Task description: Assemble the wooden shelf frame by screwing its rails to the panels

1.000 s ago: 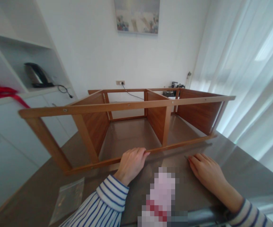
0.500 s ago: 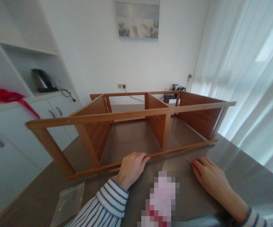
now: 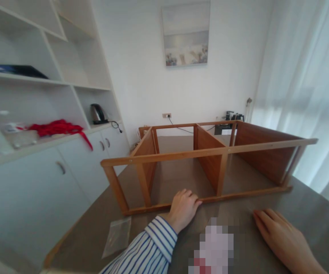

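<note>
A wooden shelf unit point(image 3: 167, 155) lies on its side on the grey-brown table point(image 3: 78, 232), with three panels set across its rails. My left hand point(image 3: 183, 210) is closed over its near lower rail, left of the middle panel's post. Farther right, my right hand point(image 3: 281, 235) rests at the tabletop, apart from the shelf unit. Its fingers are pressed together; a thin, faint tip seems to show at them, too small to name. Left of my striped sleeve lies a clear zip bag point(image 3: 118, 234), with something small inside.
White cabinets point(image 3: 75, 175) line the left, holding a kettle point(image 3: 97, 114) and red cloth point(image 3: 58, 128). A blurred, pixelated pale patch point(image 3: 216, 243) covers the area between my hands. Sheer curtains point(image 3: 304, 95) hang on the right. Dark appliances point(image 3: 231, 118) stand behind the shelf unit.
The view has turned left and up, so the scene sits farther right and more cabinet shows. My left hand stays on the rail; the thin tip at my right fingers shows less clearly.
</note>
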The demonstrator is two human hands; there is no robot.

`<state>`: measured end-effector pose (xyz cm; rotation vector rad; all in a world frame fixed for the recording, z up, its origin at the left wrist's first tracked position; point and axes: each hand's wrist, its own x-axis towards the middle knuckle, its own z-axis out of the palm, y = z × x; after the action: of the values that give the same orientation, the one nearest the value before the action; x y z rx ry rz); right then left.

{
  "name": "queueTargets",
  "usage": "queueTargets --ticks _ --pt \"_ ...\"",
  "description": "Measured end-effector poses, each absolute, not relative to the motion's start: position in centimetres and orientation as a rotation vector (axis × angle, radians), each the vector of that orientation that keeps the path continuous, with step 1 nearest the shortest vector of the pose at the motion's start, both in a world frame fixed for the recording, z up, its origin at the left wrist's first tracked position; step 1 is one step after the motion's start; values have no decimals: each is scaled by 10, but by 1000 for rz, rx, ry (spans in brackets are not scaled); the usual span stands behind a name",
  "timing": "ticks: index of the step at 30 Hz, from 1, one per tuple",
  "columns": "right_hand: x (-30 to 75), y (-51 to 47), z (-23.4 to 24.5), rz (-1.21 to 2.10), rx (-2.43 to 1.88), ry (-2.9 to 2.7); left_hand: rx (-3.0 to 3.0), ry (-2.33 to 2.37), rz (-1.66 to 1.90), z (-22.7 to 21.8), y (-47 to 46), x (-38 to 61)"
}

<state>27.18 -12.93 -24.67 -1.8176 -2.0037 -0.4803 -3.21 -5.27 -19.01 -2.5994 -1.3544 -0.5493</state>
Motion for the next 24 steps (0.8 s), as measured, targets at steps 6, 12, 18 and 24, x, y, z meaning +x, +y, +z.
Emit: queueTargets --ticks 6,12,18,24 --pt "283 -123 -253 -198 -1651 -2008 -2328 -1196 -793 -118 -85 -71" --pt "249 -104 -206 -10 -1410 -1971 -2047 -1351 -721 -13 -89 -163" --pt "200 -67 -167 202 -1234 -1918 -2637 -1656 -432 17 -63 -208" --pt "195 -42 -174 391 -1210 -1703 -2778 -1581 -436 16 -60 -206"
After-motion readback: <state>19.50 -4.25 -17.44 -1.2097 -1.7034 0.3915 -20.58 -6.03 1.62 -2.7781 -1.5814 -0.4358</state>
